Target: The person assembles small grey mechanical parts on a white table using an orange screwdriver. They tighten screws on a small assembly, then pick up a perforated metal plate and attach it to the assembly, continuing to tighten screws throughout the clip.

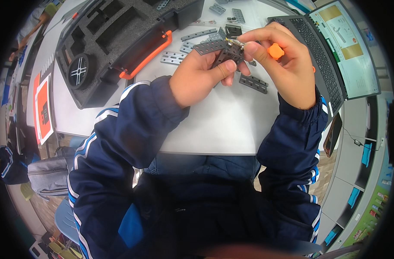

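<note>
Above the white table, my left hand [201,77] is closed round a dark perforated metal bracket assembly [230,55]. A flat perforated strip [209,46] sticks out of it to the left. My right hand [283,60] is closed too, its thumb and index finger pinched at the top of the assembly beside a small shiny metal part [235,42]. An orange lobed handle [275,51] shows between that hand's fingers; the rest of it is hidden. What the pinching fingertips hold is too small to make out. Near my right wrist lies a dark slotted metal beam [253,84].
Several grey perforated metal plates [173,58] lie beyond my hands. At left stands a black foam-lined case [119,47] with an orange carry handle [147,58] and a black wheel [79,71]. An open laptop [335,52] is at right. An orange-and-white booklet [43,110] lies at the table's left edge.
</note>
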Demonstrator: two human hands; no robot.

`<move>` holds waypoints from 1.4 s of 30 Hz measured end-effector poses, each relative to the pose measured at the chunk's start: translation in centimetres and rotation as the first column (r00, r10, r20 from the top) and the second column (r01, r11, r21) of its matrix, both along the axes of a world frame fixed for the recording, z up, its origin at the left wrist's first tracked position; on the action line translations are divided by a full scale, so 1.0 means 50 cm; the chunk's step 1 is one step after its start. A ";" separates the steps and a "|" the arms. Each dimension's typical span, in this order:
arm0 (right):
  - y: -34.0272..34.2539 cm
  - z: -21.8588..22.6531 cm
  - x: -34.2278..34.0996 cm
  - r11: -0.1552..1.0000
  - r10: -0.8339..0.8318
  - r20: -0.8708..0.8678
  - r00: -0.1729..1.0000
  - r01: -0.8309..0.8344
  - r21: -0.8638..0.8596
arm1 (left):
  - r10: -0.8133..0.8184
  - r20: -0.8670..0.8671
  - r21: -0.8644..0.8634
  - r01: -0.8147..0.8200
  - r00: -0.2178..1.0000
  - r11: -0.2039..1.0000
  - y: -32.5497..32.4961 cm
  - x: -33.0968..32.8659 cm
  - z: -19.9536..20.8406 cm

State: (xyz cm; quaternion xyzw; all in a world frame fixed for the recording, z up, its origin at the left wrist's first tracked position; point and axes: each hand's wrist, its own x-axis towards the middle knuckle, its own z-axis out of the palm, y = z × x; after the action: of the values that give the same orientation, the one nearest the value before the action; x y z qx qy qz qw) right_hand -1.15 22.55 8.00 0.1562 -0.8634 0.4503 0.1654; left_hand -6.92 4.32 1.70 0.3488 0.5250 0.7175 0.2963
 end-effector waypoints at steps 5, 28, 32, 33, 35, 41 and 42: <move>0.000 -0.003 -0.002 0.998 -0.001 -0.004 1.000 0.001 0.058 | -0.004 0.041 -0.023 0.005 0.999 1.000 -0.002 0.005 0.002; -0.014 -0.022 -0.006 0.983 -0.141 -0.134 0.981 0.155 0.098 | 0.000 0.061 -0.045 0.003 0.998 0.999 -0.003 0.006 0.008; -0.016 -0.023 -0.006 0.984 -0.139 -0.134 0.981 0.152 0.093 | -0.014 0.064 -0.052 0.018 0.998 0.999 -0.002 0.003 0.009; -0.016 -0.023 -0.006 0.984 -0.133 -0.139 0.981 0.147 0.097 | -0.029 0.059 -0.040 0.031 0.998 0.999 -0.003 0.002 0.009; -0.015 -0.021 -0.007 0.985 -0.121 -0.143 0.982 0.137 0.108 | -0.033 0.059 -0.052 0.036 0.998 0.998 -0.003 0.002 0.010; -0.012 -0.015 -0.003 0.990 -0.089 -0.096 0.991 0.099 0.101 | -0.050 0.080 -0.027 0.053 0.996 0.998 -0.002 0.002 0.010; -0.013 -0.013 -0.001 0.992 -0.085 -0.082 0.993 0.092 0.088 | -0.053 0.079 -0.017 0.054 0.995 0.998 -0.003 0.002 0.010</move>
State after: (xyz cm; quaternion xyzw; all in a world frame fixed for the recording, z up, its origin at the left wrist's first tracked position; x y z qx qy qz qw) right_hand -1.21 21.90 7.34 0.1425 -0.8820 0.3962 0.2118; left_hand -6.80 4.18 2.21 0.3315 0.5101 0.7175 0.3392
